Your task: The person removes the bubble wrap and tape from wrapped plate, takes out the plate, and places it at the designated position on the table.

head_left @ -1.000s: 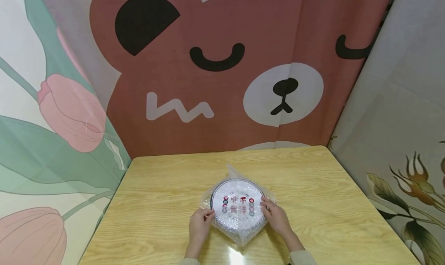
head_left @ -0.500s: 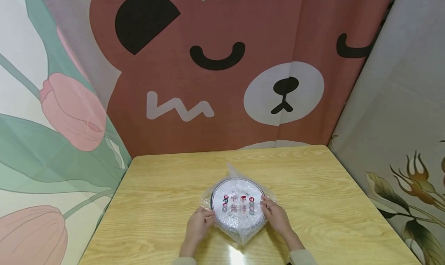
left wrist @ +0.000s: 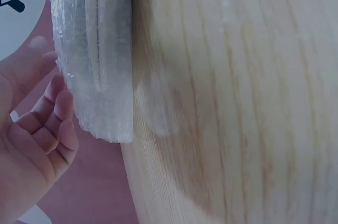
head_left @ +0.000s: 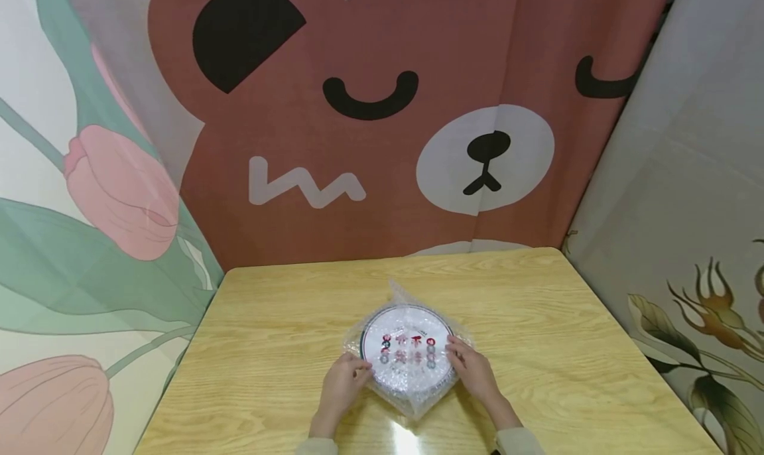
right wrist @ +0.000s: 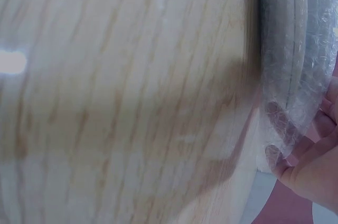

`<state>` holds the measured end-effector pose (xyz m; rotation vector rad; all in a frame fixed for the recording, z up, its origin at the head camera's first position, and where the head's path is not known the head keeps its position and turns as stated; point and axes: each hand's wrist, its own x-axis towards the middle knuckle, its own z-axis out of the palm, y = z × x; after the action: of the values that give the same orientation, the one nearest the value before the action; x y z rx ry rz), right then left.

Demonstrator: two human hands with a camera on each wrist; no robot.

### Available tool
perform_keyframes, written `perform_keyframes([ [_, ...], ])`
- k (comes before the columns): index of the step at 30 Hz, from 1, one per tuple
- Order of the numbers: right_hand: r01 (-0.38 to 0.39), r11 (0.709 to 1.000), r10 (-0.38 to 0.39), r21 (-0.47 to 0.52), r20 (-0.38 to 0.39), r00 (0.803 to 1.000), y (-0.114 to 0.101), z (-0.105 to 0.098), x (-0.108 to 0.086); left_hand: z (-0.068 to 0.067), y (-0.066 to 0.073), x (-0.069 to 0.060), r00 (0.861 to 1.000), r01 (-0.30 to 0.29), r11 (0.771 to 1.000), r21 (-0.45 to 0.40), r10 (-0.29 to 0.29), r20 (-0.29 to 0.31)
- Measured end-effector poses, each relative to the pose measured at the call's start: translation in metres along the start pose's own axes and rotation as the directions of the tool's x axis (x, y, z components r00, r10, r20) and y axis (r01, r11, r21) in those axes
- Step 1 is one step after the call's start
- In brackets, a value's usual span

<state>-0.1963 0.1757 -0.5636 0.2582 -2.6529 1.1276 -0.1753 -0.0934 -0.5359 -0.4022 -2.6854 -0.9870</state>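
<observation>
A round white disc with red, green and grey printing and a dark rim lies in a bubble-wrapped package (head_left: 408, 375) on the table. From the side, in the left wrist view, the package (left wrist: 100, 55) shows several layered ridges through the cloudy film. My left hand (head_left: 342, 383) pinches the wrap at its left edge; that hand's fingers (left wrist: 62, 109) are bent against the film. On the other side my right hand (head_left: 476, 375) holds the right edge, thumb side uppermost. Some fingertips of the right hand (right wrist: 311, 166) show through the wrap in the right wrist view.
Beneath the package is a wood-grain table (head_left: 268, 335) with a glossy light reflection near its front. A brown bear curtain (head_left: 358, 150) hangs behind it. Floral cloths border the left (head_left: 119, 190) and right (head_left: 686, 176) sides.
Over the last second my left forearm has swung slightly outward and the left fingers have shifted at the package's edge. My right hand and the package have stayed almost still.
</observation>
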Motion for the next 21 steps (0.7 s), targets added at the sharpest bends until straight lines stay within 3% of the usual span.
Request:
perform_keyframes([
  [4,0.014,1.0,-0.014,0.009,-0.004,1.0,-0.001,0.0,0.0,0.003,-0.001,0.002,0.999,0.035,0.998,0.044,-0.033,-0.037],
  [9,0.06,0.998,-0.06,0.023,-0.007,0.998,-0.002,0.0,-0.001,0.011,-0.004,0.002,0.996,0.031,0.991,0.127,-0.019,-0.09],
  [14,0.064,0.997,-0.063,0.033,-0.022,0.998,-0.001,0.001,-0.001,0.014,-0.002,0.002,0.994,0.031,0.989,0.148,-0.015,-0.108],
  [21,0.089,0.99,-0.093,-0.107,-0.031,0.995,-0.003,0.002,-0.001,0.015,-0.002,0.004,0.994,0.017,0.99,0.143,-0.001,-0.109],
])
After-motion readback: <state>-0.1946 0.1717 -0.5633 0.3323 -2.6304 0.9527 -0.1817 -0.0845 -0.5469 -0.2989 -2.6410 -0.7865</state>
